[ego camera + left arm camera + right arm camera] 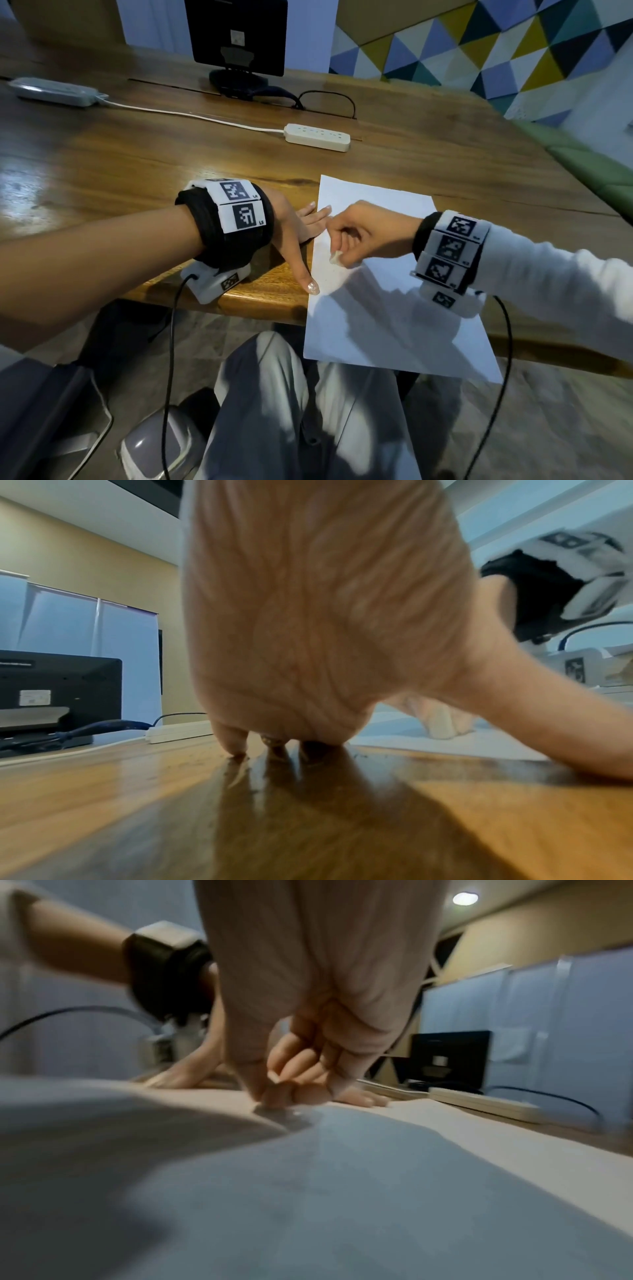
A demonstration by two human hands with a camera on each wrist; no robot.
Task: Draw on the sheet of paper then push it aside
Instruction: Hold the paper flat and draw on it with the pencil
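Observation:
A white sheet of paper (394,308) lies on the wooden table (137,164), and its near end hangs over the front edge above my lap. My left hand (303,236) rests flat at the sheet's left edge, fingers spread; the thumb and the fingertips touch the paper. Over the sheet's left part, my right hand (356,236) is curled and pinches a small whitish piece (336,257) with its tip down on the paper. In the right wrist view the curled fingers (294,1074) press toward the paper (342,1191). What the piece is I cannot tell.
A white power strip (317,137) lies behind the paper, with its cord running left to a second strip (51,90). A black monitor (236,34) stands at the back, with a black cable loop (329,102) beside it. The table's front edge (260,308) is close to my hands.

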